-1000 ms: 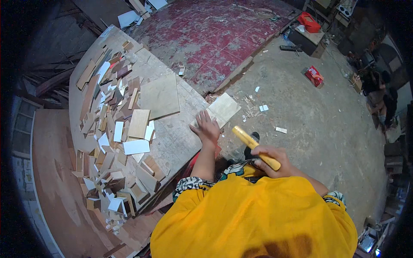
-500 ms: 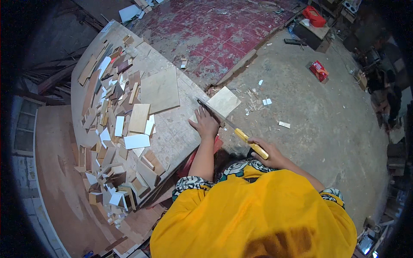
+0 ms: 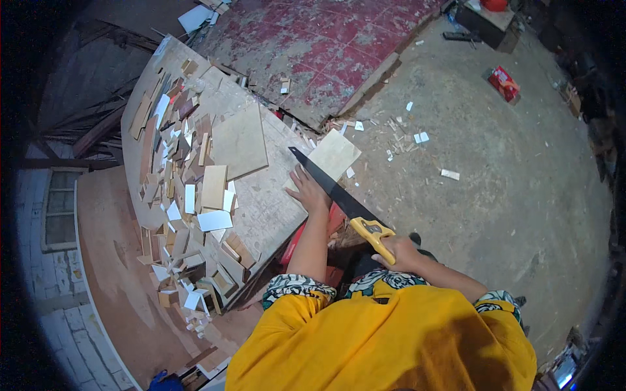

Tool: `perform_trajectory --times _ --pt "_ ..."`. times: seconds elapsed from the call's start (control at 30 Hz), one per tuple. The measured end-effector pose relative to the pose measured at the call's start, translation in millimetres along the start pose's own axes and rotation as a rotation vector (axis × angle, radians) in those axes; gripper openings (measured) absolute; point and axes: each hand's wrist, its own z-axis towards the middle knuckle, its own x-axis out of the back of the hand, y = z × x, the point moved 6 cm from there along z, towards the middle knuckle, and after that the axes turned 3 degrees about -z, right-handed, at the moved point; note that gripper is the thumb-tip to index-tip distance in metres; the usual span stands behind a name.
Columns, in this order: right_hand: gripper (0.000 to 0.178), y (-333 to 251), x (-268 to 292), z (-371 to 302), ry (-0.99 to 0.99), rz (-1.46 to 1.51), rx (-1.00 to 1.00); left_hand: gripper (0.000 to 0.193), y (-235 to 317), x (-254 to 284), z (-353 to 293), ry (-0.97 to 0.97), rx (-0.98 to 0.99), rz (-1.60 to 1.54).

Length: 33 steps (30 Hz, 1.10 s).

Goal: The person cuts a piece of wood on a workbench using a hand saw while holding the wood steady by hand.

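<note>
My right hand (image 3: 399, 253) is closed around the yellow handle of a handsaw (image 3: 334, 189). The saw's dark blade slants up and left, its broad side showing, across a pale thin wooden board (image 3: 338, 154). That board juts out past the table's right edge. Just left of the blade, my left hand (image 3: 312, 190) lies flat with fingers spread at the table edge, over the board's near part. The hand and blade hide where the board rests on the table, and any cut in it is hidden too.
The wooden worktable (image 3: 267, 195) carries a larger plywood sheet (image 3: 240, 142) and a heap of wood and white offcuts (image 3: 212, 220) on its left. Wood scraps (image 3: 450, 174) and a red package (image 3: 504, 85) lie on the concrete floor. A raised red-tiled floor (image 3: 313, 49) is beyond.
The saw has rolled from edge-on to showing its broad blade, and my right hand has turned with it. My left hand stays on the board. The whole view has shifted slightly.
</note>
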Motion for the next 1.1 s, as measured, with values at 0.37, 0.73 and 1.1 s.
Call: perform_trajectory --times 0.37,0.73,1.1 --pt "0.030 1.9 -1.7 2.4 -0.010 0.041 -0.016 0.064 -6.9 -15.1 5.6 0.029 0.010 0.102" --pt "0.026 2.4 -1.2 2.3 0.004 0.018 -0.029 0.060 -6.8 -21.9 8.2 0.062 0.028 0.310" --pt "0.022 4.1 3.4 1.0 0.107 0.178 -0.083 0.061 0.6 -7.5 4.3 0.085 -0.021 0.035"
